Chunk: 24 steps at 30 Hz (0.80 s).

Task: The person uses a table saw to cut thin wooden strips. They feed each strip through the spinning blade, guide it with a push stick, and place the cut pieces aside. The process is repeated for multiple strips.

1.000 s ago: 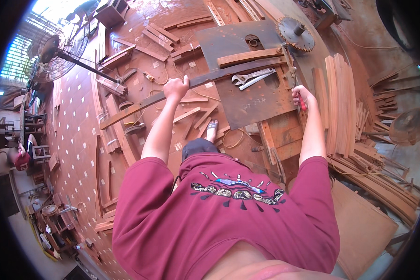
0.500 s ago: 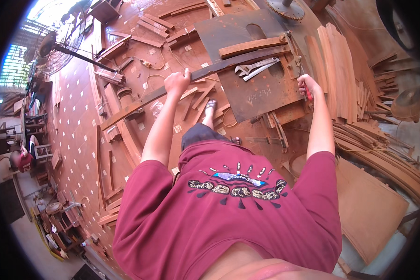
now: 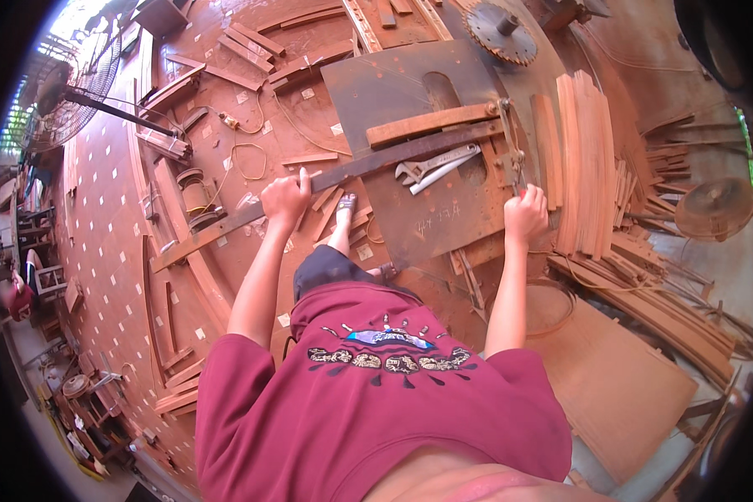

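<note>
My left hand is closed around a long narrow bar, brown at its left end and darker toward the flat metal machine table. The bar's right end rests across that table. My right hand is a fist around a red-handled tool at the table's right edge. Only a bit of red and a thin shaft show, pointing at a rusty metal fitting. Between my hands an adjustable wrench lies on the table beside a flat silvery piece. Beyond the bar sits a wooden strip.
A toothed circular saw blade is past the table's far right corner. Tall planks are stacked at the right. A board lies near my right side. Wood strips and a cord litter the tiled floor; a fan stands far left.
The view has shifted, so most things sit farther left. My right hand has turned, showing its back, and the red handle is mostly covered. My left hand keeps its hold on the bar.
</note>
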{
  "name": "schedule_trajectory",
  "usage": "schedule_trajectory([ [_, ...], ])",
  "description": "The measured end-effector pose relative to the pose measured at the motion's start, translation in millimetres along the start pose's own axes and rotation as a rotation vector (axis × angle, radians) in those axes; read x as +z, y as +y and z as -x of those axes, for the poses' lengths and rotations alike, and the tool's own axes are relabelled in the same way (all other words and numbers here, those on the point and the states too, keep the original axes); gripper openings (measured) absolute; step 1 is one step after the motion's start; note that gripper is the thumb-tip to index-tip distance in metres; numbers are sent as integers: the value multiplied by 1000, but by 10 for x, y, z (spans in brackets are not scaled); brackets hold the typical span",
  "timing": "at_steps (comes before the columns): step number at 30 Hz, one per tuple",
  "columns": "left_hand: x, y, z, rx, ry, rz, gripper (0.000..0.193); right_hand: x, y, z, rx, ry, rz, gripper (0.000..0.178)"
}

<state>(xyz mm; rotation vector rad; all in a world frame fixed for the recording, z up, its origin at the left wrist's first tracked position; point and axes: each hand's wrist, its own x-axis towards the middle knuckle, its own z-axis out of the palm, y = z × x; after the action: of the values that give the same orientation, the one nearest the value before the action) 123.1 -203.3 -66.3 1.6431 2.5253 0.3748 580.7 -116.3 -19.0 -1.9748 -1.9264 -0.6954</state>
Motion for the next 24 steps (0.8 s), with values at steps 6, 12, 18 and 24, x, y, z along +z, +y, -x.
schedule_trajectory([
  [6,-124,30,102,39,52,-10,53,-226,-19,43,13,161,14,22],
  [12,-81,-213,27,45,100,-14,54,-269,-231,85,41,105,46,36],
  [18,-102,-476,-159,38,102,-14,53,-325,-530,99,33,91,25,37],
  [24,0,-501,-369,-18,99,-44,55,-32,-669,-119,121,-126,76,24],
])
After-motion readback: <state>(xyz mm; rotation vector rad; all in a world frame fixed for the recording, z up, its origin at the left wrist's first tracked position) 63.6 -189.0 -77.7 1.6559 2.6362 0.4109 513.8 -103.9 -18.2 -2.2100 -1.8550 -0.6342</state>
